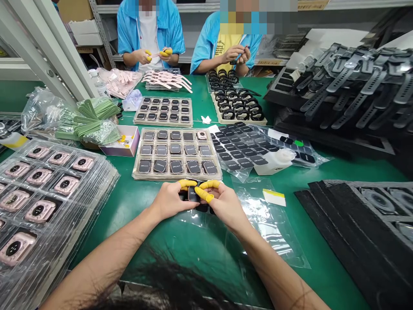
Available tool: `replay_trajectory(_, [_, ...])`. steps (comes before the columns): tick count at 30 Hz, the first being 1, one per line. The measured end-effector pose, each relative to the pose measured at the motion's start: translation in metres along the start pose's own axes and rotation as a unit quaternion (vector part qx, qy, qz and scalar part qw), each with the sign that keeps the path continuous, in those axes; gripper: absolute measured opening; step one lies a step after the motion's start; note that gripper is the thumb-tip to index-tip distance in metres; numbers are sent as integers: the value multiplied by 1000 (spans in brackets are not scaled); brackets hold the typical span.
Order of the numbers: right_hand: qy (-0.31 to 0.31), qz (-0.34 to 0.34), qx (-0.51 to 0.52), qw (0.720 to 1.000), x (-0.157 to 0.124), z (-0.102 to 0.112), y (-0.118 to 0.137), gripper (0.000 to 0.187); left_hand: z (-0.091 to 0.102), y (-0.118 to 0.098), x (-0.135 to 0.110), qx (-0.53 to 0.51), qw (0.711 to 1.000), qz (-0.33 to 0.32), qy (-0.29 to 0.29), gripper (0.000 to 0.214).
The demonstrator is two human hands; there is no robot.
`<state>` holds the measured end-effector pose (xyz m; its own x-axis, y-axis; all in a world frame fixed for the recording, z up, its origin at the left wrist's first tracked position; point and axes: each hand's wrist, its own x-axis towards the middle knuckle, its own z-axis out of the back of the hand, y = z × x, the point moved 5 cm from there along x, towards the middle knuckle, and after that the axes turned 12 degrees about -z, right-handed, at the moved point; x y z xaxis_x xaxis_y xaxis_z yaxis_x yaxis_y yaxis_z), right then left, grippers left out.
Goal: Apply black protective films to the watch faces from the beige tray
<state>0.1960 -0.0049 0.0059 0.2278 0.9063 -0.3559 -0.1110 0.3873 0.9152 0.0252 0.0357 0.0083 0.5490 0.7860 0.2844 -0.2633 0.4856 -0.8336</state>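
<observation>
Dark hair (167,288) lowest; green table (322,189) (crowded), shelving (97,26) behind.

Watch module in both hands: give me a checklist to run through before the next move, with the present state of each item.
1. Watch module held by both the left hand and the right hand: ok.
2. Yellow finger cots on the gripping fingertips: ok.
3. Module clear of the tray of screen modules in front: ok, apart.
4. Clear plastic bag lies flat on the green table under the hands: ok.
5. Module's face clean and unscratched: cannot tell, too small.
6. Free pocket in that tray: cannot tell.
</observation>
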Motion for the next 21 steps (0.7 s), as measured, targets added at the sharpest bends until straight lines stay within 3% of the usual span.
replay_trajectory(5, [70, -4, -6, 997, -1, -9, -1, 69, 0, 0, 0, -13, 1000, -17, 8, 57])
replay_trajectory(10, [99, -11, 19, 995, 0, -14, -5, 54, -1, 1, -1, -29, 999, -2, 21, 57])
replay_trajectory(12, [116, -3, 14, 993, 0, -15, -5, 55, -1, 0, -1, -26, 999, -5, 21, 55])
replay_trajectory(16, [92, -3, -4, 996, 4, -11, -7, 53, -2, -3, -1, 21, 999, -16, 42, 47])
replay_trajectory(21, [122, 2, 8, 993, 2, -18, -11, 55, -2, -3, 0, 13, 999, -29, 40, 49])
